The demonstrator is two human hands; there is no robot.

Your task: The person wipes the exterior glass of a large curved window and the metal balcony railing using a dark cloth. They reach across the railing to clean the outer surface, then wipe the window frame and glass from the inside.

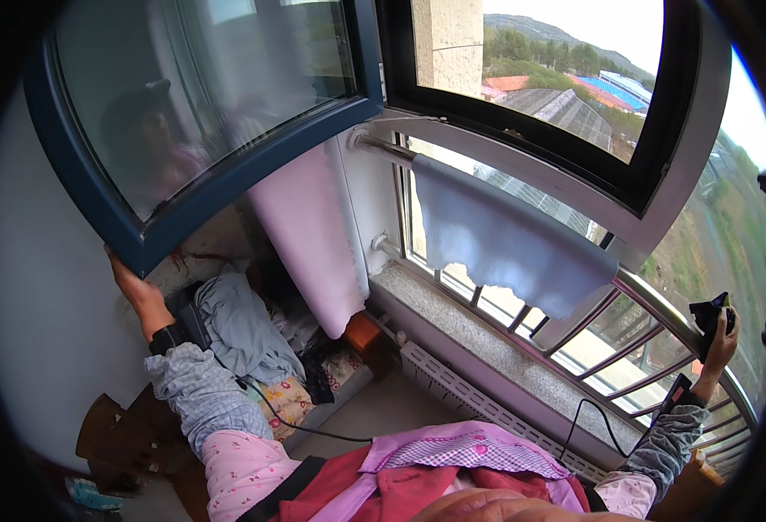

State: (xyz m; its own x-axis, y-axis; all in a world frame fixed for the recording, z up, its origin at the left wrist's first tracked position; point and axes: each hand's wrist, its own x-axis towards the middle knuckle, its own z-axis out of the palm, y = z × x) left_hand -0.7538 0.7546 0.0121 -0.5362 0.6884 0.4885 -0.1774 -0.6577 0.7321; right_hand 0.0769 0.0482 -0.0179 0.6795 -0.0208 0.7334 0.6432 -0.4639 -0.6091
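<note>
My left hand (137, 294) grips the lower outer corner of an open window sash (226, 165) with a dark blue frame; its fingertips are partly hidden behind the frame. Far over on the right, my right hand (721, 346) is closed round a crumpled black cloth (708, 317) with a bit of yellow-green on it, close to the metal railing (657, 300). A light blue cloth (505, 235) with a ragged lower edge hangs over that railing. Beside it, a pink cloth (309, 235) hangs below the sash.
Under the railing run a speckled stone sill (453, 309) and a white radiator (453, 383). Folded clothes (244, 322) and a flowered fabric (283, 404) lie in a heap at the left. A brown wooden chair (109, 435) stands nearby. Black cords run along both my arms.
</note>
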